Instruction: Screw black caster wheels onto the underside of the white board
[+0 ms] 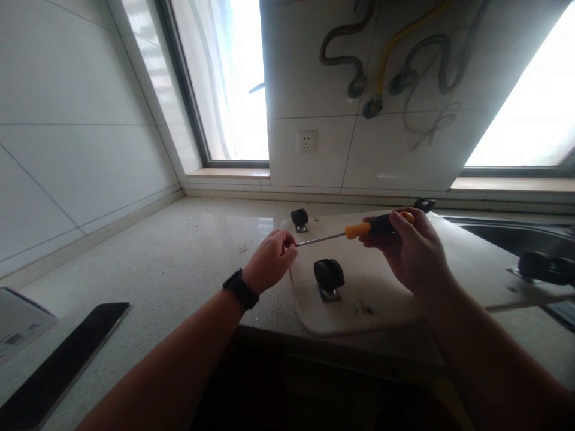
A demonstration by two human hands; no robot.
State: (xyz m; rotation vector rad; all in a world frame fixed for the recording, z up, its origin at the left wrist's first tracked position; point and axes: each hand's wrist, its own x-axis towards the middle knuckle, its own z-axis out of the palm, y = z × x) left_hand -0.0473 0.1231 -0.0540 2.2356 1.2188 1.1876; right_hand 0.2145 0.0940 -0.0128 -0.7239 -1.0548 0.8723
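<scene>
My right hand point(411, 242) is wrapped round the yellow and black handle of a screwdriver point(321, 240), held almost level with its shaft pointing left. At the tip, the fingers of my left hand point(276, 254) are pinched together; whatever lies between them is hidden. Both hands are above a pale board point(372, 269) with rounded corners. Black casters stand on the board on metal plates: a near one point(329, 275) below the shaft, a far one point(299, 218) just beyond my left fingers, a third point(539, 265) at the right and another point(423, 206) partly behind my right hand.
The board lies on a speckled countertop point(179, 251) and reaches over a sink point(507, 239) at the right. A long black flat object point(67, 359) and a white box point(22, 320) are at the left. A tiled wall with a socket point(307, 142) and hoses stands behind.
</scene>
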